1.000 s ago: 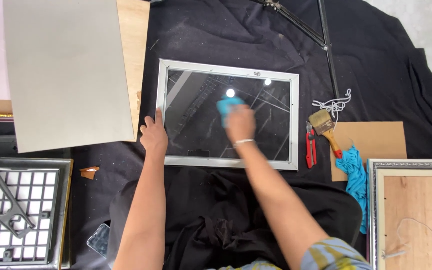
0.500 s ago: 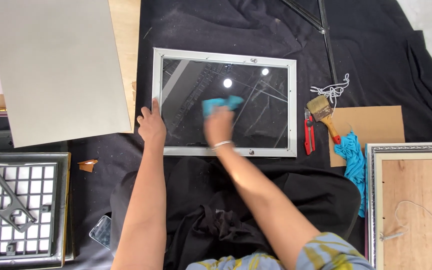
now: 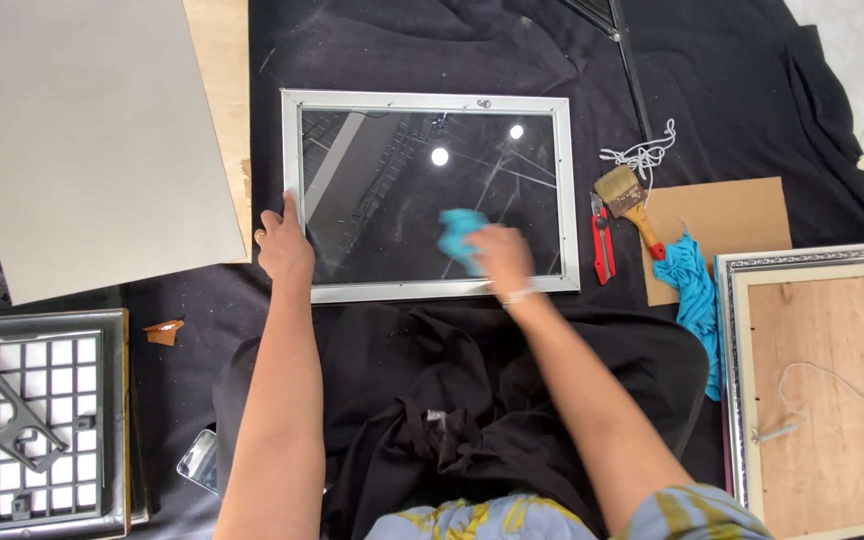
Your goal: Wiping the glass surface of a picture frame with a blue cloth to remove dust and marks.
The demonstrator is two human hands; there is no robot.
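A silver picture frame [image 3: 430, 99] with reflective glass lies flat on black cloth. My left hand [image 3: 283, 247] presses on the frame's lower left corner, fingers resting on its left rail. My right hand [image 3: 500, 256] is on the glass near the lower right, gripping a small blue cloth [image 3: 460, 233] that sticks out to the left of the fingers. The glass mirrors ceiling lights and beams.
A grey board [image 3: 92, 140] lies at upper left over a wooden panel. A metal grille [image 3: 32, 420] sits lower left. To the right lie a red cutter [image 3: 602, 245], a paintbrush [image 3: 627, 200], blue rag [image 3: 697, 290], brown cardboard [image 3: 732, 215] and a framed wooden back [image 3: 822, 390].
My right hand with the blue cloth has slid down and to the right across the glass, from the upper middle toward the lower right. My left hand stays on the frame's left side.
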